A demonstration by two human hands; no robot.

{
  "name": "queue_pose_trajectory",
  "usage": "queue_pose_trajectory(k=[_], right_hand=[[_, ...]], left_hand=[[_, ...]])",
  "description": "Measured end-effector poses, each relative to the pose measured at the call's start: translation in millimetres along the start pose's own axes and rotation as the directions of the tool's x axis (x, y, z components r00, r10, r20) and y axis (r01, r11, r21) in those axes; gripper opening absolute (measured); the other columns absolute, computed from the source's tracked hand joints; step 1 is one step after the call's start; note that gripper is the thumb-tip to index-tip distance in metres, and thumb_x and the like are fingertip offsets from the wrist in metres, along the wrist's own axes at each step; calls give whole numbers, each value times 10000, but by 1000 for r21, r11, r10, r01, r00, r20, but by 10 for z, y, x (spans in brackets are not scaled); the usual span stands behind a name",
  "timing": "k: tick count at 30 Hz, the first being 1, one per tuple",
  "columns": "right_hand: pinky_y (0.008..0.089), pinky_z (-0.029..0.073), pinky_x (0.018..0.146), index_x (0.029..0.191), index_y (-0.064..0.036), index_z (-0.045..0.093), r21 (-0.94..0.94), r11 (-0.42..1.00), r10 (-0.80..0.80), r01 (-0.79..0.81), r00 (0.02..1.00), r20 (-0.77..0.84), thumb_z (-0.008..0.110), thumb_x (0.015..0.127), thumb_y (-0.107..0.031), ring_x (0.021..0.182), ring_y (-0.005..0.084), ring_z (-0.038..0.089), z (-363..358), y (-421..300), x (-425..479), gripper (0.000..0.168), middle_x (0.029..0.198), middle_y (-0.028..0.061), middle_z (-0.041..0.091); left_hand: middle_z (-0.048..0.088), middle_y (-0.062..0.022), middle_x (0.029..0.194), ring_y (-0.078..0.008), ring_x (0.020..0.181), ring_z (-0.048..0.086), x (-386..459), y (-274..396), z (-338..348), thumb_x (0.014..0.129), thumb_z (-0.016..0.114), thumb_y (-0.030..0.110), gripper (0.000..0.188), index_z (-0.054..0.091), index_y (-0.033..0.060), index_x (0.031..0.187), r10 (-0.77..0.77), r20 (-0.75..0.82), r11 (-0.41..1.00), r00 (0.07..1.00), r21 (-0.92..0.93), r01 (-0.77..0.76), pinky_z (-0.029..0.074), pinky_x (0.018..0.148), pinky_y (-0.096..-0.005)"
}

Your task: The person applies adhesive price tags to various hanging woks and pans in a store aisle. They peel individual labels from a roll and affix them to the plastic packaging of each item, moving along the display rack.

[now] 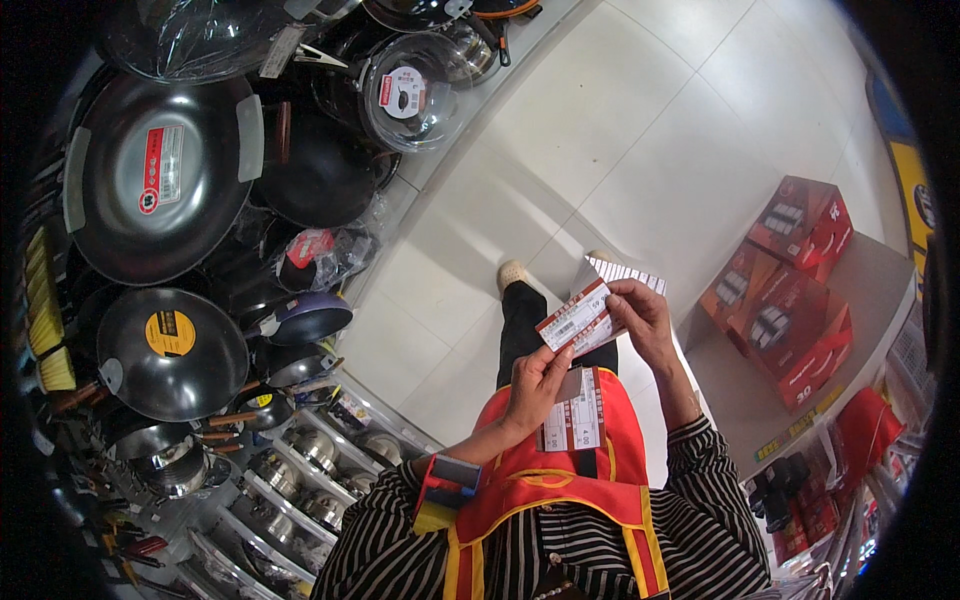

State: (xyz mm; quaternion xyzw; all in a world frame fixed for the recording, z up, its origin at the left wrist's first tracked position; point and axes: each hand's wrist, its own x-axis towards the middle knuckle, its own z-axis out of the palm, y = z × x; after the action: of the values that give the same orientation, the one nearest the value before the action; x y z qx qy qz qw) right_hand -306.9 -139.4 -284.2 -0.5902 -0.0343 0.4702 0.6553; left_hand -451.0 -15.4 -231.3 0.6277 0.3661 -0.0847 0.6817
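Observation:
Printed price tags with brown borders (pixel 571 319) are held between both hands at the middle of the view. My left hand (pixel 534 382) pinches the lower edge of the tags between thumb and fingers. My right hand (pixel 643 313) grips their upper right end. A folded or fanned stack of white printed slips (pixel 637 276) shows behind the fingers of my right hand. More tags (pixel 574 420) hang below my left hand in front of the red apron (pixel 626 420); whether that hand holds these too, I cannot tell.
Woks and pans (pixel 176 360) fill the shelving at the left, with steel pots (pixel 311 450) in rows below. Red printed cartons (pixel 799 330) stand on a grey platform (pixel 874 277) at the right. Pale floor tiles (pixel 630 135) run between, and shoes (pixel 513 274) stand on them.

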Motion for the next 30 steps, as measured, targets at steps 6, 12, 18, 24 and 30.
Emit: queue_pose_trajectory(k=[6, 12, 18, 24, 30], right_hand=[[218, 475, 700, 1015, 6, 589, 7, 1000, 8, -8, 1000, -7, 550, 897, -111, 788, 77, 570, -7, 4, 28, 170, 860, 20, 614], [224, 473, 726, 1015, 6, 590, 8, 1000, -11, 11, 1000, -3, 552, 895, -107, 805, 86, 570, -1, -5, 60, 169, 867, 23, 615], [226, 474, 729, 1005, 8, 596, 12, 1000, 2, -2, 1000, -6, 552, 894, -99, 807, 87, 572, -26, 12, 96, 161, 867, 26, 617], [223, 477, 714, 1004, 6, 597, 2, 1000, 16, -16, 1000, -6, 552, 893, -99, 788, 83, 573, -15, -54, 158, 159, 857, 25, 616], [221, 475, 712, 1007, 5, 597, 24, 1000, 6, -6, 1000, -3, 554, 894, -104, 792, 77, 568, -33, -30, 234, 163, 857, 19, 611]], left_hand=[[666, -92, 951, -102, 879, 596, 31, 2, 2, 940, 473, 185, 285, 596, -40, 1063, -33, -6, 999, 999, -15, 33, 465, 762, -250], [660, -88, 746, -38, 644, 535, 63, -85, 20, 930, 503, 179, 261, 602, -36, 1040, 68, -68, 998, 995, 0, -69, 433, 553, -228], [666, -92, 766, -47, 658, 553, 106, -106, 33, 933, 498, 186, 266, 602, -33, 1041, 95, -78, 995, 992, -12, -96, 442, 568, -230], [676, -105, 826, -61, 718, 582, 152, -46, 11, 935, 496, 193, 273, 598, -32, 1051, 70, -57, 997, 996, -12, -71, 464, 616, -236], [677, -101, 833, -60, 728, 580, 211, -28, 0, 937, 492, 197, 278, 598, -33, 1051, 41, -53, 999, 998, -24, -42, 465, 618, -236]])
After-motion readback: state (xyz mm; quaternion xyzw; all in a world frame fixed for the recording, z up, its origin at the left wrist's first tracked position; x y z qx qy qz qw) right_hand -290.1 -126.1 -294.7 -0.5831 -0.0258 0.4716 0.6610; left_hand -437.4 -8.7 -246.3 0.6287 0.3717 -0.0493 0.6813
